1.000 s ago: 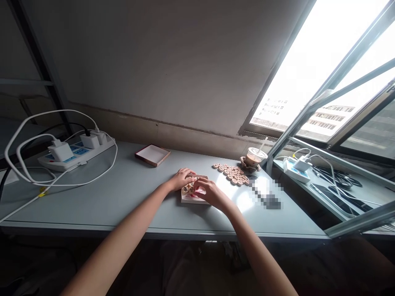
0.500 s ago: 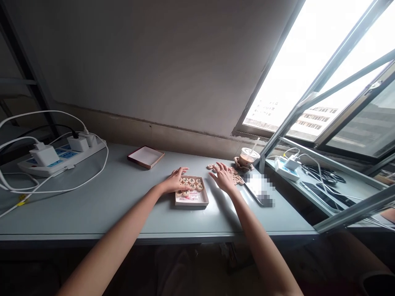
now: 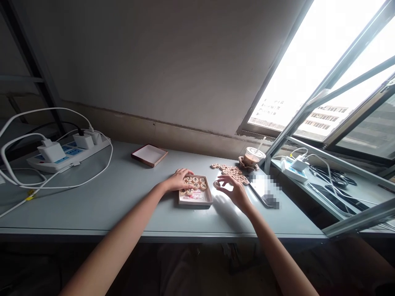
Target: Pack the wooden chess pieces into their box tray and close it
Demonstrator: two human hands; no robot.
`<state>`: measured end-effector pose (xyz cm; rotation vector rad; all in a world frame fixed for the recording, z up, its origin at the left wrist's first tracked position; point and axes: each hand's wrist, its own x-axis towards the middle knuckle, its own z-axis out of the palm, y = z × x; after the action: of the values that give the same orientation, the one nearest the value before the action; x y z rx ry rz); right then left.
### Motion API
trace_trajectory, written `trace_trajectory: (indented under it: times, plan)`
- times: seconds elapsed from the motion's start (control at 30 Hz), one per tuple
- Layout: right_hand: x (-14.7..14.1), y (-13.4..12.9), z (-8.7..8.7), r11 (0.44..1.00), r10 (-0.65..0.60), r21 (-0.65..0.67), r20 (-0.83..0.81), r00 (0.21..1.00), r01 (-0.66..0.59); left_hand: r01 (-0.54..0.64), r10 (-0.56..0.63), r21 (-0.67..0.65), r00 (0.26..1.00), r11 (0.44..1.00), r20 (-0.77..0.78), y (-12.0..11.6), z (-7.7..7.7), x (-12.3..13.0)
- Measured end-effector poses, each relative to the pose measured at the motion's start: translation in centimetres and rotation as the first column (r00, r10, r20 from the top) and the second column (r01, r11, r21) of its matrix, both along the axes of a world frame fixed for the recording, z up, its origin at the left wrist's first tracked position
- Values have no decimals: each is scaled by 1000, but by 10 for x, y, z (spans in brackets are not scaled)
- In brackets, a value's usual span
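The right hand (image 3: 235,192) is just to the right of an open, shallow box (image 3: 196,202) on the grey bench (image 3: 148,218), its grip narrowed around a single round wooden xiangqi piece (image 3: 216,184) pinched at the tips of thumb and fingers; whether that piece is clear of the surface, I cannot tell. The left hand (image 3: 178,181) rests at the left side of the box, its fingers reaching over the far-left part, and the view does not show whether its grip is closed on the wall. Inside the box, pale discs (image 3: 195,185) with black characters lie face up toward the far side, and a clear plastic packet (image 3: 194,196) with red print shows nearer the front wall. Beyond the right hand, more loose pieces (image 3: 233,174) are clustered flat on the bench, beside a lidded plastic drink cup (image 3: 254,155) with a straw, which sits in a brown cardboard carrier (image 3: 247,163). Well apart, the box's lid (image 3: 150,155) lies upturned toward the wall, and farther left a white power strip (image 3: 61,164) holds several chargers (image 3: 52,152).
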<state>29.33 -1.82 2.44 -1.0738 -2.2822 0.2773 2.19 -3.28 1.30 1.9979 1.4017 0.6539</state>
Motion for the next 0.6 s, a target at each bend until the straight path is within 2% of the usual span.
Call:
trace_trajectory:
  times: [0.1, 0.27, 0.43, 0.6]
  plan:
    - [-22, -14, 11, 996, 73, -50, 6, 997, -72, 16, -16, 1, 1000, 1000, 6, -2, 3, 0]
    - [-55, -27, 16, 992, 100, 62, 178, 979, -112, 9, -9, 9, 1000, 1000, 7, -1, 1, 0]
    - [-58, -26, 8, 982, 93, 133, 258, 962, -131, 1, -1, 24, 1000, 1000, 1, 2, -2, 0]
    - [-56, -26, 5, 982, 79, 148, 257, 963, -121, -5, 5, -7, 1000, 1000, 3, 0, 2, 0]
